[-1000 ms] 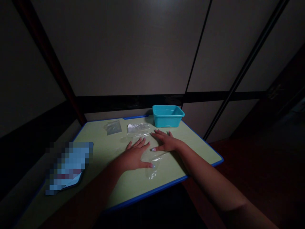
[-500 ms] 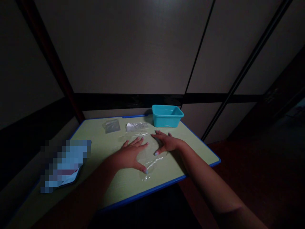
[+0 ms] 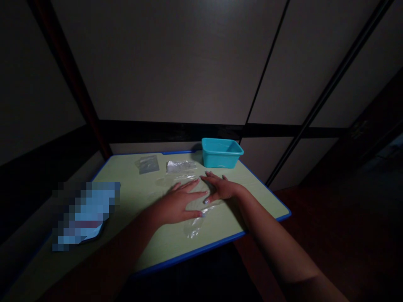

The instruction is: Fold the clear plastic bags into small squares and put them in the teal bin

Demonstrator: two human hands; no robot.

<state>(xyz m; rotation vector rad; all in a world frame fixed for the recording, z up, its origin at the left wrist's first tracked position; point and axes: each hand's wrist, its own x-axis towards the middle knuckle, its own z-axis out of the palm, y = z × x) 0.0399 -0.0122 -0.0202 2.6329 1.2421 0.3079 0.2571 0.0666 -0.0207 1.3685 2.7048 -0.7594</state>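
A clear plastic bag [image 3: 194, 226] lies flat on the table, its creased near edge catching the light. My left hand [image 3: 179, 203] rests on it with the fingers spread and the palm down. Close by on the right, my right hand [image 3: 219, 188] also presses on the plastic, fingers apart and the thumb towards the left hand. The fingertips of both hands almost meet. Beyond them lies a folded piece of clear, shiny plastic [image 3: 181, 167]. Much of the bag is hidden under the hands.
A turquoise plastic basket [image 3: 222, 159] stands at the table's far right corner. Another folded clear bag [image 3: 149, 165] lies at the far left. A blurred-out flat object [image 3: 91, 214] is at the left edge. The table [image 3: 170, 251] has a blue rim and stands against cabinet panels.
My left hand has slid right across the plastic, towards my right hand, and its fingers are a little closer together. My right hand has stayed in place.
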